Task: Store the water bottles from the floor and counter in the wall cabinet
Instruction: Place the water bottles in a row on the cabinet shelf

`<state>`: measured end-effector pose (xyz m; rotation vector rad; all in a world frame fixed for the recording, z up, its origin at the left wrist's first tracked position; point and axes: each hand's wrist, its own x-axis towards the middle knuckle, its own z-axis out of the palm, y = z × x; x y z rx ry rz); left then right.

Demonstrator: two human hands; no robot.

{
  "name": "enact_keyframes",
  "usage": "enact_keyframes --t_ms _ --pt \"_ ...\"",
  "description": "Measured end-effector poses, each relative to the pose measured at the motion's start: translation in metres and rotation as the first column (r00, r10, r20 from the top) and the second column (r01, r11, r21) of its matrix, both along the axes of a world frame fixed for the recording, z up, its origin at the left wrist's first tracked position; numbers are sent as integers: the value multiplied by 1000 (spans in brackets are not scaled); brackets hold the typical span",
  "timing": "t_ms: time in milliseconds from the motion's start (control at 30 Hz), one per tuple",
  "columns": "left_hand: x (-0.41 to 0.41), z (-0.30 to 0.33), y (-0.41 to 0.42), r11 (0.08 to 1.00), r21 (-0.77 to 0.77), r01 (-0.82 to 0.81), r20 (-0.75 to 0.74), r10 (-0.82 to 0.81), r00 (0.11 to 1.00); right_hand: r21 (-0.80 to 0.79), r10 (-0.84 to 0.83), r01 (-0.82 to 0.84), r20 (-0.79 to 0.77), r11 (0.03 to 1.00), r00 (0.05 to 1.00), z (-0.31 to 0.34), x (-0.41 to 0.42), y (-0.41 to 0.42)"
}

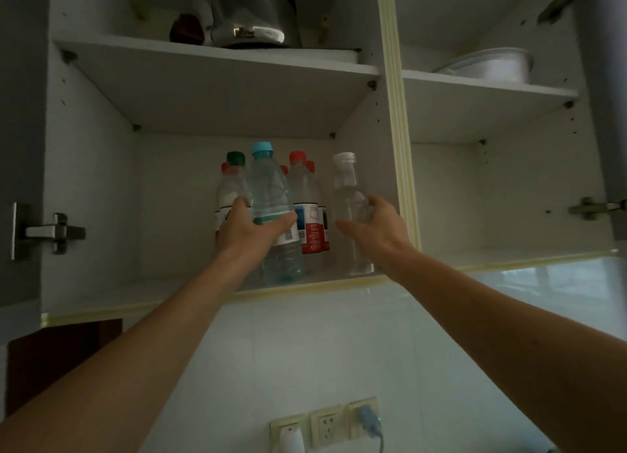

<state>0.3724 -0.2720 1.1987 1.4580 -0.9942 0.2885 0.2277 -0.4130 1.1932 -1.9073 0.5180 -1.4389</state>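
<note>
A: The fingers (288, 219) of the left hand (252, 228) curl round the blue-capped bottle (271, 195), thumb on the near side; the right hand (369, 227) cups the clear bottle (349, 195) with the white cap, fingers bent loosely against its side.

B: So both bottles are at the front of the wall cabinet (101, 181), on its bottom shelf?

A: Yes; the clear one seems to stand on the shelf near the right wall, and whether the blue-capped one is fully down I cannot tell; just behind stand the red-capped bottles (305, 195) and a green-capped one (235, 159).

B: How should they be set down?

A: I'd slide each back until it stands beside the others, keep it upright, and let go only once the base sits flat away from the edge; a nudge could topple the row.

B: And their look?

A: Thin clear plastic; the blue-capped one is ribbed with a pale label; the other is plain.
</note>
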Motion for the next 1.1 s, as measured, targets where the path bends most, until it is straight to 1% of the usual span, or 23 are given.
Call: enact_keyframes --t_ms 67,167,267,400,500,533,567,600,633,700,733,767,833,867,900,933,1000,1033,1100 --pt "2 -2 -5 1000 9 -6 29 6 1000 -30 -34 34 -14 999 999 -5 1 -5" --pt "1 -4 -14 998 36 -53 119 48 992 -110 -109 103 -57 989 992 -10 5 -10" --pt "4 -3 -21 995 37 -92 145 86 986 -141 -169 158 -72 977 983 -12 8 -12" --pt "-1 -4 -29 992 43 -119 151 112 982 -148 -227 211 -99 966 969 -13 10 -9" --pt "-8 -4 -37 987 62 -147 154 136 979 -94 -206 197 -103 976 973 -15 13 -5" --pt "-9 -3 -37 985 72 -158 163 145 976 -105 -203 193 -97 975 974 -18 15 -3" --pt "-11 -2 -35 982 86 -169 180 152 972 -153 -213 199 -78 968 974 -22 18 1" --pt "-11 -1 -31 977 108 -185 204 160 966 -237 -230 215 -38 947 972 -27 20 6" --pt "-10 0 -26 970 135 -204 235 169 957 -342 -239 233 24 911 971 -31 23 13" --pt "-5 6 -13 956 169 -240 284 186 941 -516 -189 233 136 824 972 -34 28 24" --pt "-1 10 -5 956 152 -253 291 201 935 -561 -147 208 152 801 977 -33 32 29" --pt "4 14 3 957 102 -273 289 234 928 -580 -102 167 142 797 985 -31 37 34" --pt "17 24 19 936 -47 -348 281 347 895 -559 -25 75 97 826 995 -27 48 42" --pt "24 29 25 919 -98 -383 271 394 878 -529 -10 51 80 847 997 -26 54 44" --pt "30 33 30 907 -111 -407 256 421 870 -489 -11 42 67 871 998 -26 59 45" --pt "35 35 32 905 -79 -418 236 424 874 -444 -18 41 56 895 998 -27 64 44" --pt "46 35 28 924 42 -379 188 365 912 -378 -50 64 47 923 998 -33 72 41" --pt "50 34 25 937 89 -337 165 320 933 -379 -83 97 51 921 995 -36 75 39" --pt "57 30 18 957 127 -261 127 245 961 -414 -149 167 76 895 986 -41 80 38"
